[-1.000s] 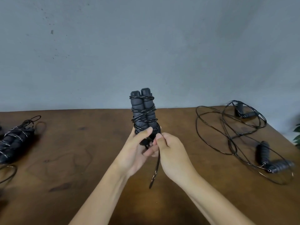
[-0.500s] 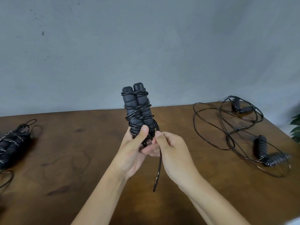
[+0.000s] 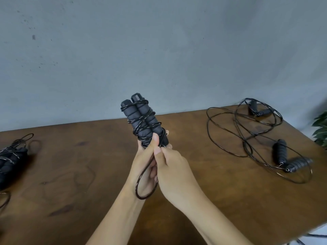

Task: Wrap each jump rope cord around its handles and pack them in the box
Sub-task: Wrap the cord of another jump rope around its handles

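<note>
Black foam handles [image 3: 141,119], two side by side, held upright and tilted a little left above the table, near centre of view. Black cord [image 3: 141,121] with pale flecks wound round both in crossing turns from top caps down to the grip. Loose end of cord forms a loop [image 3: 139,183] hanging below the handles, over the left wrist.

Left hand [image 3: 143,163]: fingers curled round the lower end of the handle pair, thumb pressed up along the front over the lowest turns. Fingertips show past the right side of the bundle.

Right hand [image 3: 171,170]: just beside the left, touching it. Thumb and forefinger pinch the cord right at the base of the handles, next to the left thumb. Remaining fingers curled under; what they touch is hidden.

Wooden table [image 3: 88,174], dark brown, worn, stained patches.

Left edge of view: an already wrapped jump rope [image 3: 10,160] lying on the table, partly cut off by the frame, small cord loop sticking out at its far end.

Right side, well apart from the hands: two unwrapped jump ropes, cords sprawled in overlapping loops [image 3: 238,135]. Near pair of ribbed handles [image 3: 286,158] lies in a V, ends touching. Far pair of handles [image 3: 256,110] sits near the table's back corner.

Grey wall [image 3: 159,50] behind, scuffed. Green leaves [image 3: 321,128] at right edge.
</note>
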`<state>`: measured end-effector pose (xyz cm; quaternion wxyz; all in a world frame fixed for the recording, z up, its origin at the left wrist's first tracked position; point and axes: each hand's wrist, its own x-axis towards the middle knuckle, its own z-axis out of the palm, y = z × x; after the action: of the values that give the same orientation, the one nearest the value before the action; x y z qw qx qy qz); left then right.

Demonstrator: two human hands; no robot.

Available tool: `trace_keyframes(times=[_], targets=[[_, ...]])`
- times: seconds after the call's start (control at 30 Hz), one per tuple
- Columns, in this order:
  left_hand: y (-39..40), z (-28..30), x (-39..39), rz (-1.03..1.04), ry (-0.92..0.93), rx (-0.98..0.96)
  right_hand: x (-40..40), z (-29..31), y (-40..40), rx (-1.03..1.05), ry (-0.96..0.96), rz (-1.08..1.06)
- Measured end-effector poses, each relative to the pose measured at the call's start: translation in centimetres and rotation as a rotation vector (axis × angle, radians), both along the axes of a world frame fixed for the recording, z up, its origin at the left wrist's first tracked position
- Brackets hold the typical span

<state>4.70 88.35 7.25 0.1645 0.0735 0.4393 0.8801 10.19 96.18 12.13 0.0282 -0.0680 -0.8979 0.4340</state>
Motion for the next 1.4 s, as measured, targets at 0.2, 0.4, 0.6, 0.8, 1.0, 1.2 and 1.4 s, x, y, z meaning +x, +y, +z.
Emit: trace_keyframes(times=[0.2, 0.4, 0.6, 0.8, 1.0, 1.2, 1.4], targets=[[-0.6, -0.6, -0.3, -0.086, -0.145, 0.028, -0.8, -0.2, 1.1, -0.299, -0.104, 0.054], [-0.7, -0.4, -0.4, -0.132, -0.150, -0.036, -0.5, -0.2, 1.8, -0.529, -0.223, 0.024], [-0.3, -0.6, -0.5, -0.154, -0.117, -0.106, -0.9, -1.5, 2.0, -0.634, -0.216, -0.045], [-0.3, -0.3, 0.3, -0.151, -0.007, -0.144, -1.1, -2.7, 2.1, -0.863, -0.090, -0.131], [-0.3, -0.2, -0.7, -0.150, 0.091, -0.296, -1.4, -3.6, 2.1, -1.003, 0.086, -0.153], [-1.1, 0.1, -1.8, -0.028, 0.304, -0.318, -1.8, -4.1, 4.1, -0.959, 0.187, -0.197], [-2.3, 0.2, -3.7, -0.036, 0.190, -0.163, -1.3, -4.0, 5.7, -0.732, 0.184, -0.109]])
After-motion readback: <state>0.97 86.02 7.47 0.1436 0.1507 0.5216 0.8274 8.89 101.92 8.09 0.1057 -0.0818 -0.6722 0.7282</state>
